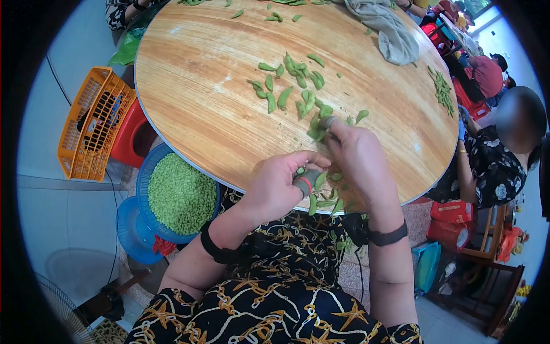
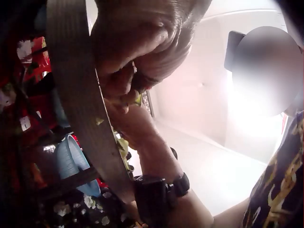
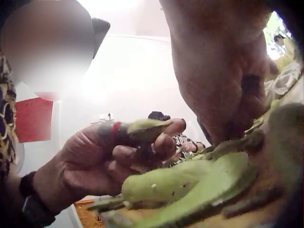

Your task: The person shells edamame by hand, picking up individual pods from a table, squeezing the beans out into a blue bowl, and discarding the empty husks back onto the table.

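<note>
My left hand is over the near edge of the round wooden table, wearing a grey finger cover with a red band. It pinches a green soybean pod between thumb and fingers, clearest in the right wrist view. My right hand reaches down just beyond it, and its fingertips, one in a grey cover, are among soybean pods. Its fingertips are partly hidden, so I cannot tell whether they grip one. More pods lie under and between the hands by the table edge.
Scattered pods lie mid-table, with a grey cloth beyond. A blue basket of shelled beans stands below at left, near an orange crate and a red stool. Another person sits at right.
</note>
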`<state>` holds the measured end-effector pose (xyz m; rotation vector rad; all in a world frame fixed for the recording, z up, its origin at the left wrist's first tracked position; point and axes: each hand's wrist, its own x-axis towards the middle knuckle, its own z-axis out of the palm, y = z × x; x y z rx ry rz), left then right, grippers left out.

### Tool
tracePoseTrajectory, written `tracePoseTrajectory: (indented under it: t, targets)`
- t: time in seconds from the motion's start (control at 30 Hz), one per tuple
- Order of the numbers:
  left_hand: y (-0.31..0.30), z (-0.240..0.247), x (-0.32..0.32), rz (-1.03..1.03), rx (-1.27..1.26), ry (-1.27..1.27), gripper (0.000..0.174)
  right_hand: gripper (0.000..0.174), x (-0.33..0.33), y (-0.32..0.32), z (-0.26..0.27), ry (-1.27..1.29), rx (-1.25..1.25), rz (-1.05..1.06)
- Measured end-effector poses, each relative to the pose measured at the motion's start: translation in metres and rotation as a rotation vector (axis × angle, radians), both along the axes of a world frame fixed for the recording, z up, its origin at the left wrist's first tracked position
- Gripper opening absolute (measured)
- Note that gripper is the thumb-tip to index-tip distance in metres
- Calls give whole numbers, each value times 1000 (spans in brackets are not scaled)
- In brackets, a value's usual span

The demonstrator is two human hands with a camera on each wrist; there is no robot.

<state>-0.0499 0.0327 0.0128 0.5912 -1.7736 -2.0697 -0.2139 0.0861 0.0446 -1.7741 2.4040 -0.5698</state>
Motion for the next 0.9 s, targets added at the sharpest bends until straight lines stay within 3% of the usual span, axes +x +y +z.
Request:
tracePoseTrajectory:
  t: [0.07,0.1,0.17,0.2,0.27,0.33,0.47,0.53,0.57,0.6,0.77,0.83,0.9]
  targets:
    - [-3,8,3,-39,-80,-31,24,11,6,4,2,14,91,66]
    - [-4,10,4,46,-99,-58,25,11,7,7,0,16,88,65]
    - [-5,9,3,131,-122,-81,27,11,8,12,-6,-101,-153,53]
    - [-5,4,2,190,-17,2,27,11,11,16,-6,-98,-157,56]
    - [-2,3,1,249,85,88,27,13,18,24,-3,-908,-172,-46]
    - [1,7,-3,243,366,209,21,13,24,31,-5,-1245,-160,-10]
    - [1,5,0,205,416,300,16,18,33,38,5,-1356,-70,-63]
    - [1,5,1,253,575,290,15,21,37,43,5,-1419,-28,-77]
    - [0,5,1,257,576,284,15,23,38,46,4,-1539,-23,-44]
    - [0,4,2,262,542,288,18,24,39,49,3,-1660,-17,-10]
    - [5,7,-1,281,481,260,24,24,43,51,4,-1697,-80,3]
    - [10,10,-4,347,371,257,6,23,42,52,2,-1703,-64,12]
    - [11,8,-3,328,350,220,6,23,43,51,2,-1751,-81,-4]
